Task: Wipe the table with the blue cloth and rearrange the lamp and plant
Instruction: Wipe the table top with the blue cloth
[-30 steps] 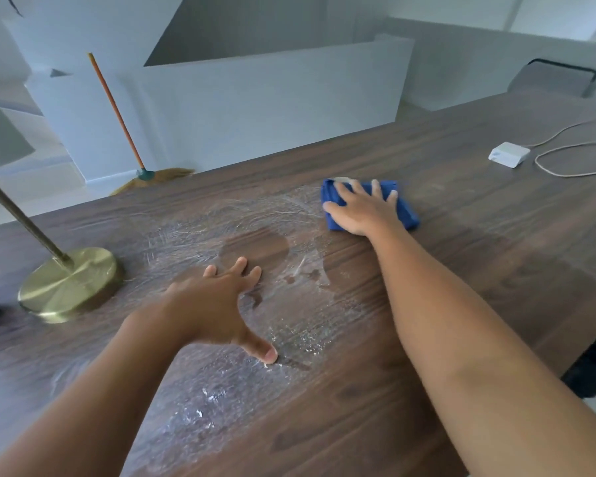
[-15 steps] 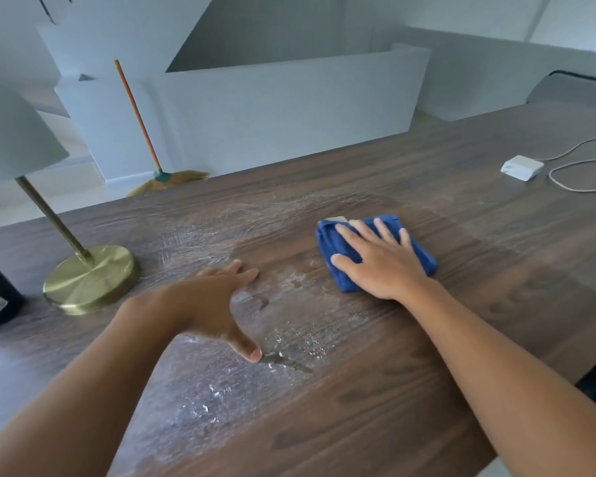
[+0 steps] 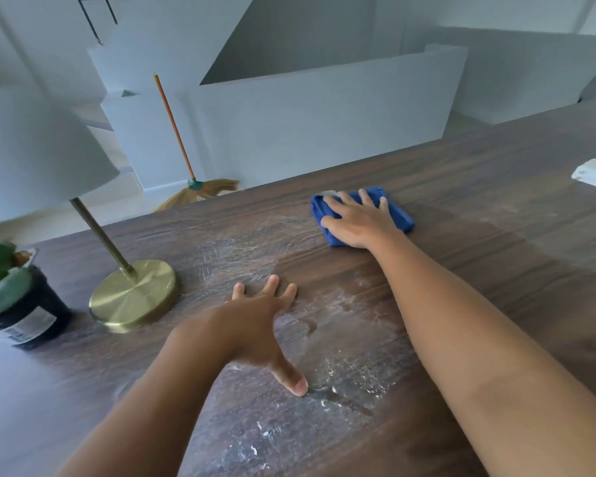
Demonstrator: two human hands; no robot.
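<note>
Blue cloth, folded into a pad, pinned flat on the table under the right hand, toward the far edge. Fingers straight and spread across the fabric, palm down, pressing rather than gripping. Left hand also flat and open on the wood nearer the body, fingers splayed, thumb stretched back toward the near edge, holding nothing.

Step in hand, by the look of it: wiping, with much left to clear. White streaks and crumbly specks between the two hands and down toward the near edge; a fan of dried smears left of the cloth, reaching toward the lamp.

To wipe well:
- Keep the palm centred on the pad so the folds stay together.
- Draw the cloth back toward the body in long overlapping passes through the speckled patch.
- Lift the left hand clear first, since it sits on the dirtiest stretch.
- Gather loose grit to one spot instead of scattering it.
- Refold to a clean face once the underside loads up.

Further out: lamp with brass base and pale shade at left, just beside a dark plant pot with green leaves; both apparently not yet rearranged. Best left until the smears beside the base are gone, then shifted to wipe beneath. White adapter at far right, well apart. Broom leaning beyond the table.
</note>
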